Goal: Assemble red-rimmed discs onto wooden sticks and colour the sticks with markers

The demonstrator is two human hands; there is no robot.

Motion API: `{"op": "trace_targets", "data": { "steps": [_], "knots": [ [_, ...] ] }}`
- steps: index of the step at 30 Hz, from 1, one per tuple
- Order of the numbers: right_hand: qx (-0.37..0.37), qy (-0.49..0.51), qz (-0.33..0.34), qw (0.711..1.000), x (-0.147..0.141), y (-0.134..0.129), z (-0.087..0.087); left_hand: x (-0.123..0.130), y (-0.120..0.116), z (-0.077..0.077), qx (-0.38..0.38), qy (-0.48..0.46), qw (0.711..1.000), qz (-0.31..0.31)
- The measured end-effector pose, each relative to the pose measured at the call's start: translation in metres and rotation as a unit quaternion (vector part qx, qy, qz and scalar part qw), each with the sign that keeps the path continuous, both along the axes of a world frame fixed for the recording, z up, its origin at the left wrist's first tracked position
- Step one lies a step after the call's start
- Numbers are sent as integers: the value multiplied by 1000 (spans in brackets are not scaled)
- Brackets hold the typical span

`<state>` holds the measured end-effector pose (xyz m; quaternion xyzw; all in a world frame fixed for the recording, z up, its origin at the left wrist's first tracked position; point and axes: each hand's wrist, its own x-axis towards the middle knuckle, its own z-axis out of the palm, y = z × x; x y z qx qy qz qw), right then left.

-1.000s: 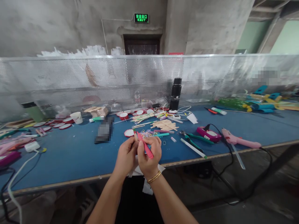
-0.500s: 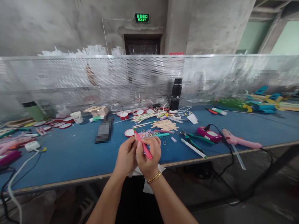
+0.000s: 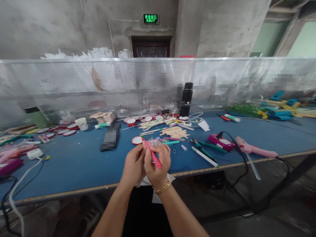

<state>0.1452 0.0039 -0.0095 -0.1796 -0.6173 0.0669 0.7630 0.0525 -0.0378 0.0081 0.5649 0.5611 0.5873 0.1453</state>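
My right hand (image 3: 159,159) is closed around a pink marker (image 3: 155,157), with its thumb along the barrel. The marker slants up and left towards my left fingertips. My left hand (image 3: 133,163) is closed close against the right one. A small green-tipped end (image 3: 142,137) shows just above the left fingers, but what they grip is mostly hidden. Just beyond both hands lie a heap of small colourful rubber bands (image 3: 158,141), a round white disc with a red rim (image 3: 136,140) and a turquoise marker (image 3: 172,143).
Wooden craft sticks (image 3: 175,132) lie further back. To the right are pliers (image 3: 201,148), a white marker (image 3: 204,157), a magenta device (image 3: 221,143) and a pink glue gun (image 3: 255,148) with its cable. A dark phone (image 3: 110,137), paper cup (image 3: 82,123) and black bottle (image 3: 186,100) stand around.
Both hands stay nearly in place, the marker held at almost the same slant. The whole view has shifted very slightly.
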Motion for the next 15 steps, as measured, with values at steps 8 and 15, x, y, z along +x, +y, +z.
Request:
{"op": "trace_targets", "data": {
  "steps": [8, 15],
  "knots": [
    [-3, 3, 0, 1000, 0, 0, -1, 0, 1, 0, 3, 5, 1000, -1],
    [6, -6, 3, 1000, 1, 0, 1, 0, 0, 0, 3, -1, 1000, -3]
  ]
}}
